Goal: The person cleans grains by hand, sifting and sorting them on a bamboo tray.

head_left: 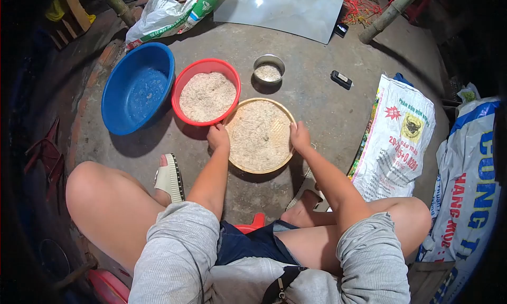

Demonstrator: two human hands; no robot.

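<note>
A round woven tray [259,136] with a layer of pale grain on it is held between my two hands, in front of my knees. My left hand [218,137] grips its left rim, and my right hand [300,136] grips its right rim, fingers closed on the edge. Touching or nearly touching the tray's upper left side is a red basin [177,95] full of similar grain. Behind the tray stands a small metal bowl [269,69] with some grain inside.
A blue basin [137,90] lies at the left. Farther back are a white sack [166,19] and a grey sheet [285,11]. A small black object [341,79], a printed sack [393,140] and a blue-and-white sack [465,182] lie on the right.
</note>
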